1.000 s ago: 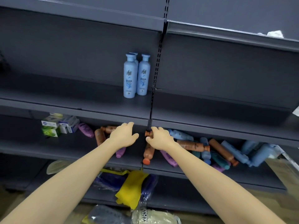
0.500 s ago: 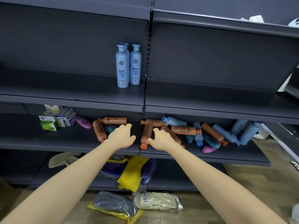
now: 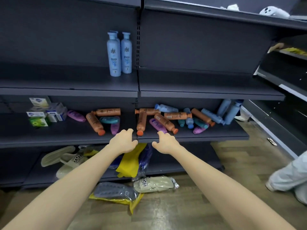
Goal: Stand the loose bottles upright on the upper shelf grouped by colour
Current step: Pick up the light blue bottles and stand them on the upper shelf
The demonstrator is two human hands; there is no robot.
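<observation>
Loose bottles [image 3: 166,120]: all of them lie or lean on the lower shelf [image 3: 49,140], spread on both sides of the post [image 3: 137,47]. None is in your grip.
Upright blues [image 3: 126,52]: these stand on the upper shelf [image 3: 66,92], just left of the post. Two are in front, touching, and a third cap shows behind the left one.
Change: a second ago your hands were in among the bottles by the post. Now they are back at the lower shelf's front lip, and they came away with nothing.
Meaning: no further bottle has gone up, so I judge the sort barely begun, with only blue started.
Left hand [image 3: 123,142]: it is empty, fingers loosely curled, over the lip just left of the nearest orange cap.
Right hand [image 3: 166,144]: it is empty, fingers loosely bent with the thumb out, over the lip to the right of the post.
Orange [image 3: 142,122]: seven by my count, all lying flat.
Purple [image 3: 76,115]: four.
Teal [image 3: 109,120]: three, partly buried.
Loose blues [image 3: 212,117]: five, with two leaning at the right end.
Boxes [image 3: 44,113]: a stack at the lower shelf's left end, apart from the bottles.
Below: packed slippers [image 3: 154,184] and a yellow cloth [image 3: 127,165].
Right edge: another person's leg [image 3: 289,176].
</observation>
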